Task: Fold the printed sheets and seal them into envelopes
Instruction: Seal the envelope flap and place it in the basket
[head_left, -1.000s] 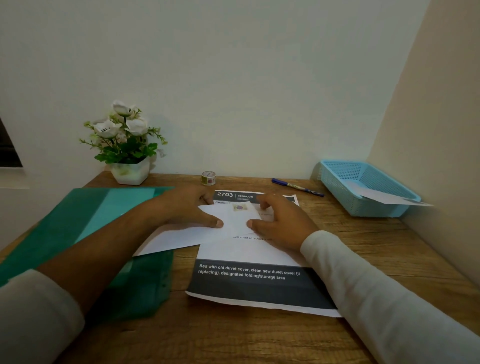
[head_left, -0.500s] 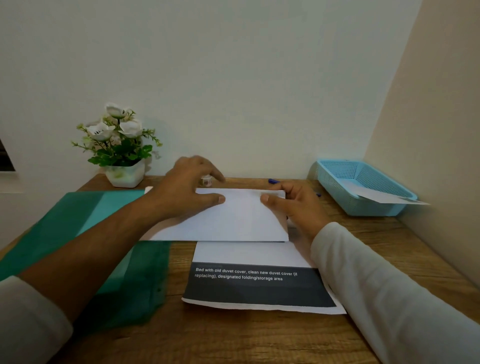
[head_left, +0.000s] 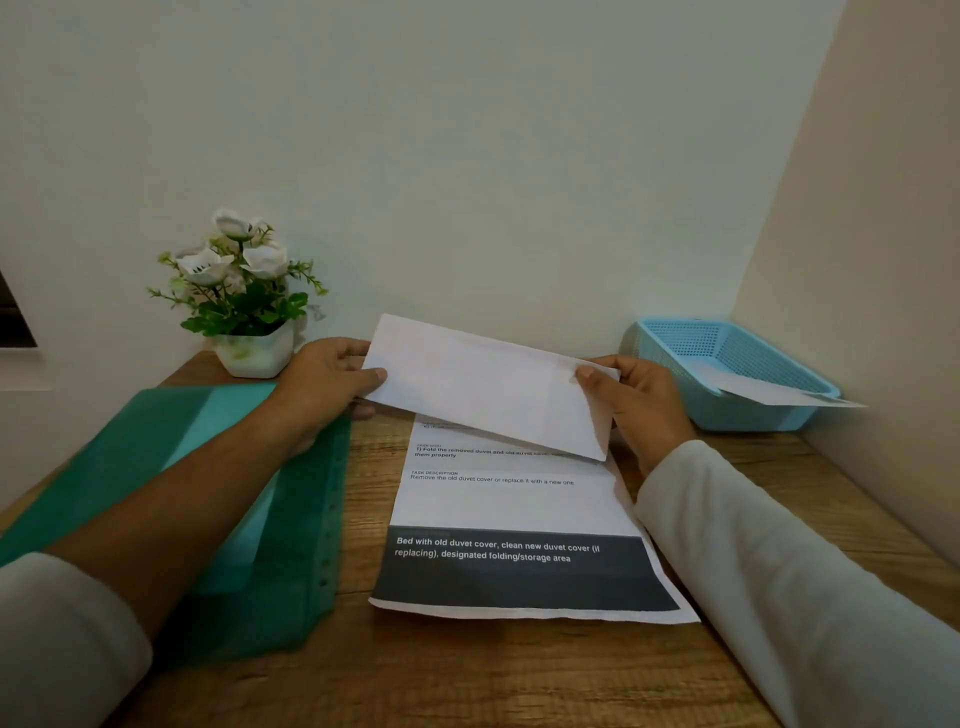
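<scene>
A white envelope is lifted above the desk, tilted with its left end higher. My left hand pinches its left end, thumb on the front. My right hand pinches its right end the same way. Below the envelope a printed sheet lies flat on the wooden desk, with text lines and a dark band near its front edge. The envelope hides the sheet's far part.
A green plastic folder lies on the desk under my left forearm. A white pot of white flowers stands at the back left. A blue basket at the back right holds a white envelope. Walls close the back and right.
Both hands have lifted the envelope off the printed sheet and raised it toward the wall, uncovering more of the sheet's text. The tape roll and pen are now hidden behind it.
</scene>
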